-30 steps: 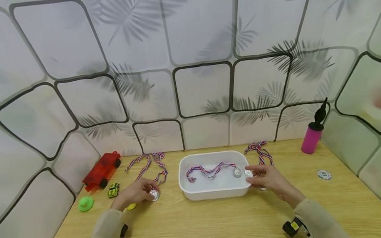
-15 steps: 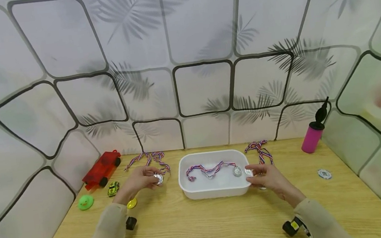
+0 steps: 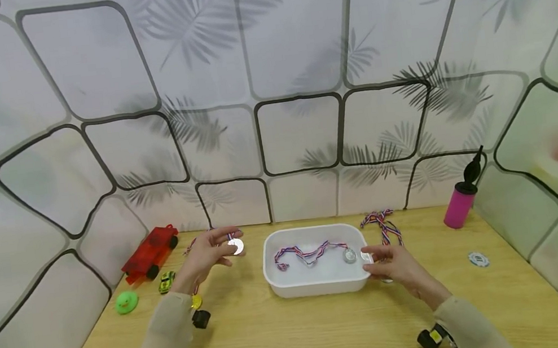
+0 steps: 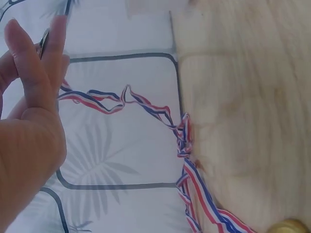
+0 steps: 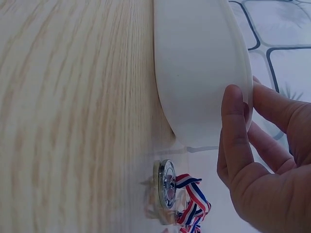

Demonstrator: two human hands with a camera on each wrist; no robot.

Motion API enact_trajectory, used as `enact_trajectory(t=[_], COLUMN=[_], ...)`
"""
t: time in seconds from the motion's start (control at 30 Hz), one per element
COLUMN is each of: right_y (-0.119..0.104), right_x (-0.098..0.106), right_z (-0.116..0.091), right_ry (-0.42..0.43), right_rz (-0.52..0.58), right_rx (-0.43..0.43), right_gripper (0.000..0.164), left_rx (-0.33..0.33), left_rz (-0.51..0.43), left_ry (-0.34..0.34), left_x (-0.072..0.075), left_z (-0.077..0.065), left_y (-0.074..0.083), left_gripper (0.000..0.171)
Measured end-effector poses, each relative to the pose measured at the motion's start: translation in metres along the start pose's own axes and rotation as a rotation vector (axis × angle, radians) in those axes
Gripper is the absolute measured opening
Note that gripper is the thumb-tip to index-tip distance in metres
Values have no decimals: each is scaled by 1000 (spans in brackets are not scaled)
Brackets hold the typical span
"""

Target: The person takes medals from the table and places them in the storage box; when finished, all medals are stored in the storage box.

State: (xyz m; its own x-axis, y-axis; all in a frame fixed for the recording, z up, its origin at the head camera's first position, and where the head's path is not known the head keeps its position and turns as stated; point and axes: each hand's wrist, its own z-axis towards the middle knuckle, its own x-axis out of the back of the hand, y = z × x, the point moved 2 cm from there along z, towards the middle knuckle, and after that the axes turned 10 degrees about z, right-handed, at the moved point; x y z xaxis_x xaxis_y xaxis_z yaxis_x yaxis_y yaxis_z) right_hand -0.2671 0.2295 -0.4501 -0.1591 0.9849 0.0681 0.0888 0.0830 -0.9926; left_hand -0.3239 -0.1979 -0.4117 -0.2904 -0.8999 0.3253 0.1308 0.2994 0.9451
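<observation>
My left hand (image 3: 212, 255) is raised over the table left of the tub, pinching a silver medal (image 3: 236, 246) between its fingers. The medal's red, white and blue ribbon (image 4: 146, 107) trails down to the tabletop in the left wrist view. My right hand (image 3: 400, 266) grips the right rim of a white plastic tub (image 3: 316, 288), thumb and fingers on either side of the wall. Inside the tub lies a silver medal (image 3: 349, 255) with its ribbon (image 3: 297, 250) spread out. Another silver medal (image 5: 167, 184) rests beside the tub, below my right hand.
Left on the wooden table are a red toy car (image 3: 150, 254), a small yellow car (image 3: 166, 282), a green duck (image 3: 126, 302) and a gold medal (image 3: 197, 301). To the right are a ribbon (image 3: 383, 225), a pink pump (image 3: 458, 206) and a poker chip (image 3: 479, 259). Patterned walls enclose the table.
My left hand has lifted the silver medal off the table, moving it up, away from me and slightly right; its ribbon rises with it. My right hand stays on the tub's rim.
</observation>
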Motion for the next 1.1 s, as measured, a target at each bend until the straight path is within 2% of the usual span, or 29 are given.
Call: enact_trajectory(t=[0.17,0.37,0.63,0.87,1.1], right_y=[0,1,1,2,2], right_x=[0,2,1,2,2], right_z=[0,1,3,3,3], right_ry=[-3,-3,-16,-38,-31], right_rz=[1,-19,-10,21,17], right_rx=[-5,-1,-5,7,2], right_gripper=[57,58,58,58,58], left_rx=[-35,-73,-114,-163,-219], left_rz=[-22,-14,-4,-14,-45], left_ry=[-6,-3,20,74,80], left_x=[1,4,6,6,7], left_z=[6,13,17,19,21], left_y=[10,22,25,37,47], left_gripper=[60,59,56,51,56])
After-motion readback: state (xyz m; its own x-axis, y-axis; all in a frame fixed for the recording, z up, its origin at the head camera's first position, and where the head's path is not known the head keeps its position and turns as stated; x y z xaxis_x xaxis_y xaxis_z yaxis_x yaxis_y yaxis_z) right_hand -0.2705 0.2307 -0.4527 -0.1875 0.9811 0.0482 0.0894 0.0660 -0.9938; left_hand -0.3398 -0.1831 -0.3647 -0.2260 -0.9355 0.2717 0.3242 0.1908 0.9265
